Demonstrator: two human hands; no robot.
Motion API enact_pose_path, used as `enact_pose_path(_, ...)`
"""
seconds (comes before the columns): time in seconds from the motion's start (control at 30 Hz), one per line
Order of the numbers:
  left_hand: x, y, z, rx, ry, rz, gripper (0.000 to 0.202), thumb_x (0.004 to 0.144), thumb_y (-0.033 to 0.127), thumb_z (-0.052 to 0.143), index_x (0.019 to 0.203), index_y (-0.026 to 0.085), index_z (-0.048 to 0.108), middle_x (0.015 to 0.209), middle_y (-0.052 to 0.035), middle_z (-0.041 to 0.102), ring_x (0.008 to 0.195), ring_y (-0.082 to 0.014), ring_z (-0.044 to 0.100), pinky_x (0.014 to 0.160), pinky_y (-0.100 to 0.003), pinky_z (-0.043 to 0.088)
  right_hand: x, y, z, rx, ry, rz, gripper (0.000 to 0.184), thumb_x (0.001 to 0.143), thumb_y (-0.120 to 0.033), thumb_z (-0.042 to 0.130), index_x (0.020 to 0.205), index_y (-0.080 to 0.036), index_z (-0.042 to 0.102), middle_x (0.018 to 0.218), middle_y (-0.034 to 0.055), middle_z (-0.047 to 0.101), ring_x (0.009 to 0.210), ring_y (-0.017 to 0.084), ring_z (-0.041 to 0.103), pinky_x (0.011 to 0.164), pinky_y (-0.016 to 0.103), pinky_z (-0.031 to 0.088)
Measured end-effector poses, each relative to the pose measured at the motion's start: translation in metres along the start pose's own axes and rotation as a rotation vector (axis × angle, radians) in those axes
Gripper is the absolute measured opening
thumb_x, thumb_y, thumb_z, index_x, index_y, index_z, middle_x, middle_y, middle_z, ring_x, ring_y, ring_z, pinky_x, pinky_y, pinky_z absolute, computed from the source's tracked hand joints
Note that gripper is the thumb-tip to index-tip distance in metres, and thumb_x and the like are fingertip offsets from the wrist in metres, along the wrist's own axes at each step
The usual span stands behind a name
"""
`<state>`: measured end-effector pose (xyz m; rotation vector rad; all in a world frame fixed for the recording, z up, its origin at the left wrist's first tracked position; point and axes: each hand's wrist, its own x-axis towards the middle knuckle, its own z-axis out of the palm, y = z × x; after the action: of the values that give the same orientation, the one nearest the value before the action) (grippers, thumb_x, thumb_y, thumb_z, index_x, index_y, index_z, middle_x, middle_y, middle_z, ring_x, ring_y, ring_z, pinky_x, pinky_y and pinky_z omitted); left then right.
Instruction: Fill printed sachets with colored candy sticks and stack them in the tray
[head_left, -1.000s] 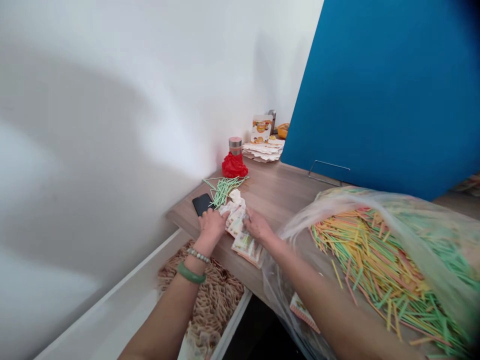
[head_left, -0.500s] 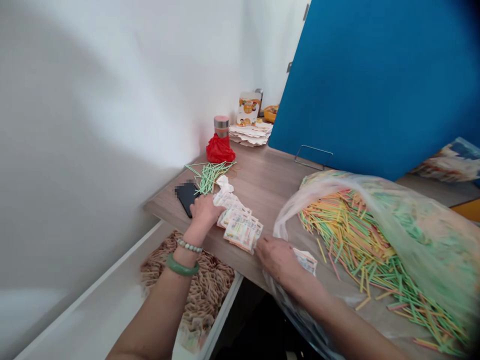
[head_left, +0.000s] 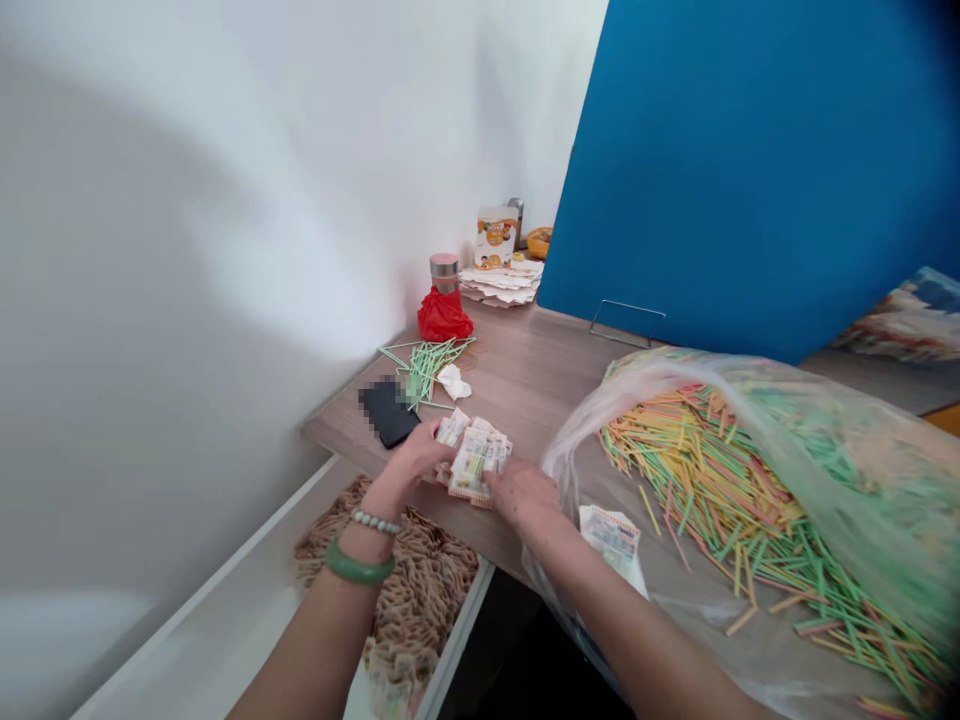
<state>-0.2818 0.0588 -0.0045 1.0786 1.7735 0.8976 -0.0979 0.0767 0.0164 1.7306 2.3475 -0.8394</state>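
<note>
A small stack of printed paper packets [head_left: 474, 457] lies near the front edge of the wooden table [head_left: 540, 380]. My left hand [head_left: 411, 462], with a green bangle and a bead bracelet on the wrist, closes on the stack's left side. My right hand [head_left: 523, 492] closes on its right side, fingers curled against the packets. One more packet [head_left: 613, 534] lies by the mouth of a big clear plastic bag [head_left: 757, 480] full of coloured straws.
A black phone [head_left: 388, 411], loose green straws [head_left: 424, 363] and a crumpled paper [head_left: 454, 381] lie behind the stack. A red bag with a jar [head_left: 444, 305], stacked papers [head_left: 501, 283] and a blue partition [head_left: 750, 170] stand farther back. A white bin [head_left: 405, 600] of brown bundles sits below the table edge.
My right hand came back from the bag's mouth to the packets. Both hands have drawn the spread packets together into one tighter stack, closer to the table's front edge.
</note>
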Motion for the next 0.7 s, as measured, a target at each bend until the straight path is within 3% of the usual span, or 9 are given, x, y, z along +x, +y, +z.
enact_pose_path(0.13, -0.014, -0.002, 0.008, -0.172, 0.021, 0.046, 0.034, 0.068, 0.029, 0.073, 0.097, 0.015, 0.060, 0.084, -0.0019, 0.069, 0.076, -0.0177, 0.064, 0.066, -0.026, 0.052, 0.000, 0.001, 0.003, 0.092, 0.044, -0.003, 0.044, 0.092, -0.042, 0.043, 0.123, -0.016, 0.060, 0.122, 0.0174, 0.065, 0.113, 0.034, 0.064, 0.090, 0.045, 0.050)
enact_pose_path(0.2, -0.016, -0.003, 0.012, -0.253, 0.056, 0.055, 0.043, 0.064, 0.035, 0.079, 0.096, 0.016, 0.057, 0.083, -0.0012, 0.067, 0.076, -0.0174, 0.063, 0.067, -0.026, 0.052, -0.001, 0.002, 0.006, 0.137, 0.087, -0.027, 0.041, 0.092, -0.041, 0.044, 0.122, -0.019, 0.060, 0.123, 0.0153, 0.063, 0.114, 0.032, 0.062, 0.090, 0.043, 0.049)
enact_pose_path(0.33, -0.013, -0.006, 0.020, -0.381, 0.211, 0.028, 0.068, 0.039, 0.013, 0.088, 0.099, 0.018, 0.056, 0.087, -0.0006, 0.068, 0.080, -0.0185, 0.063, 0.071, -0.027, 0.052, 0.000, 0.002, 0.009, 0.164, 0.134, -0.049, 0.036, 0.090, -0.039, 0.049, 0.118, -0.021, 0.063, 0.122, 0.0150, 0.061, 0.114, 0.031, 0.060, 0.089, 0.040, 0.048)
enact_pose_path(0.4, -0.013, -0.009, 0.024, -0.464, 0.236, 0.010, 0.064, 0.036, 0.010, 0.086, 0.094, 0.016, 0.060, 0.084, -0.0017, 0.070, 0.075, -0.0192, 0.064, 0.069, -0.029, 0.052, 0.002, 0.001, 0.009, 0.204, 0.151, -0.076, 0.033, 0.088, -0.037, 0.052, 0.114, -0.021, 0.064, 0.120, 0.0143, 0.063, 0.113, 0.030, 0.060, 0.090, 0.038, 0.047)
enact_pose_path(0.5, -0.017, -0.015, 0.029, -0.541, 0.209, 0.011, 0.055, 0.040, 0.018, 0.087, 0.090, 0.015, 0.064, 0.081, -0.0035, 0.072, 0.069, -0.0201, 0.065, 0.068, -0.033, 0.055, 0.007, 0.001, 0.010, 0.316, 0.170, -0.098, 0.031, 0.083, -0.032, 0.058, 0.109, -0.017, 0.065, 0.116, 0.0146, 0.066, 0.113, 0.029, 0.060, 0.093, 0.036, 0.045)
enact_pose_path(0.63, -0.033, -0.024, 0.035, -0.698, 0.229, 0.045, 0.063, 0.042, 0.020, 0.090, 0.100, 0.014, 0.065, 0.090, -0.0063, 0.076, 0.074, -0.0229, 0.070, 0.072, -0.036, 0.059, 0.017, 0.004, 0.014, 0.688, 0.129, -0.036, 0.042, 0.068, -0.022, 0.069, 0.109, -0.014, 0.061, 0.105, 0.0123, 0.072, 0.099, 0.027, 0.066, 0.086, 0.035, 0.050)
enact_pose_path(0.7, -0.044, -0.027, 0.036, -0.793, 0.255, 0.068, 0.068, 0.042, 0.019, 0.091, 0.104, 0.015, 0.065, 0.092, -0.0063, 0.077, 0.076, -0.0235, 0.071, 0.072, -0.036, 0.060, 0.020, 0.006, 0.015, 0.980, -0.009, -0.094, 0.049, 0.059, -0.020, 0.072, 0.107, -0.016, 0.062, 0.098, 0.0081, 0.074, 0.089, 0.026, 0.069, 0.081, 0.035, 0.053)
